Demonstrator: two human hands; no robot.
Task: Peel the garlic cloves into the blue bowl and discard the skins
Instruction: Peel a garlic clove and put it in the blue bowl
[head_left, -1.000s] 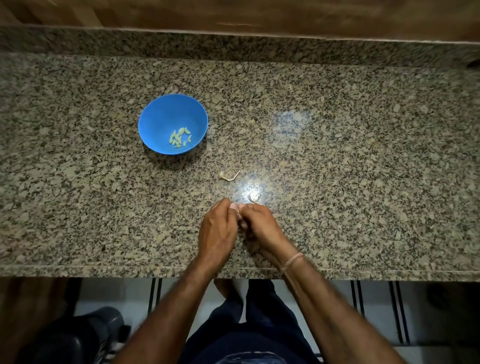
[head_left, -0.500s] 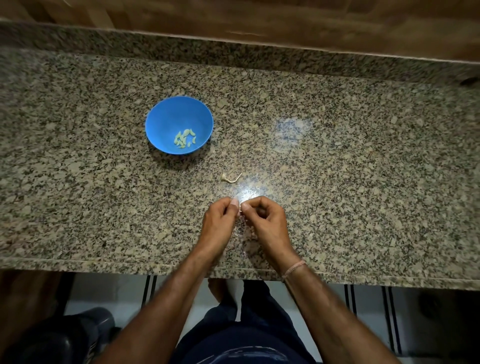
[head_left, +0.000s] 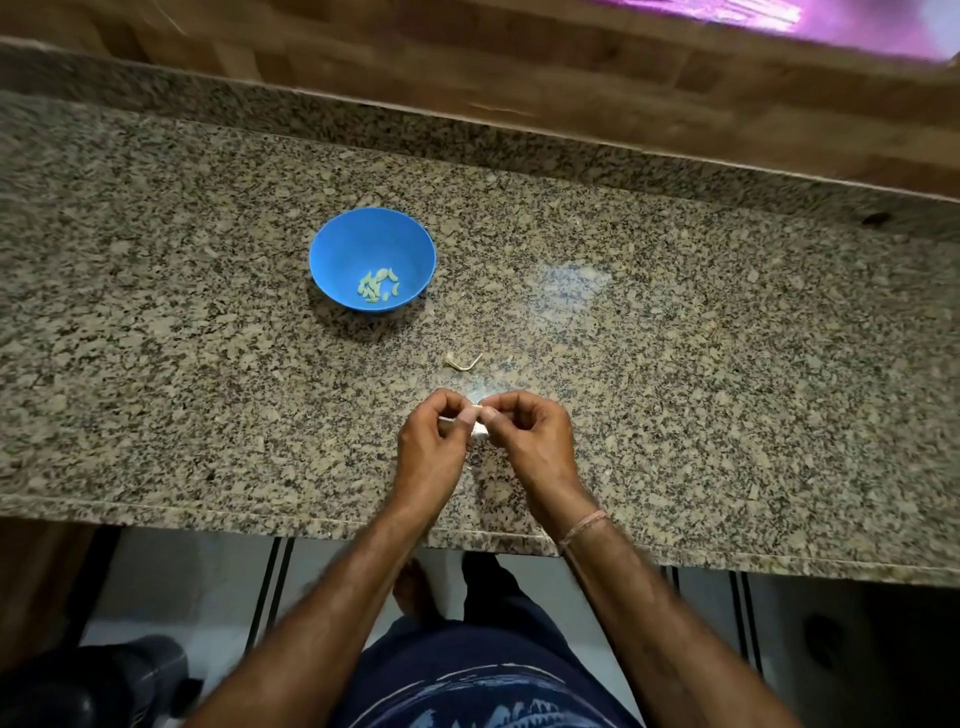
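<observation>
Left hand (head_left: 431, 457) and right hand (head_left: 530, 447) both pinch one small white garlic clove (head_left: 479, 429) above the speckled granite counter (head_left: 675, 364).

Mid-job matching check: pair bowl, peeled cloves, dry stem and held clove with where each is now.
1 blue bowl; 2 peeled cloves; 3 dry stem; 4 garlic clove.
A pinched between left hand and right hand; B loose on the counter, between bowl and hands; C inside the bowl; D on the counter, left of the stem.
Pairs: 1-D, 2-C, 3-B, 4-A.
</observation>
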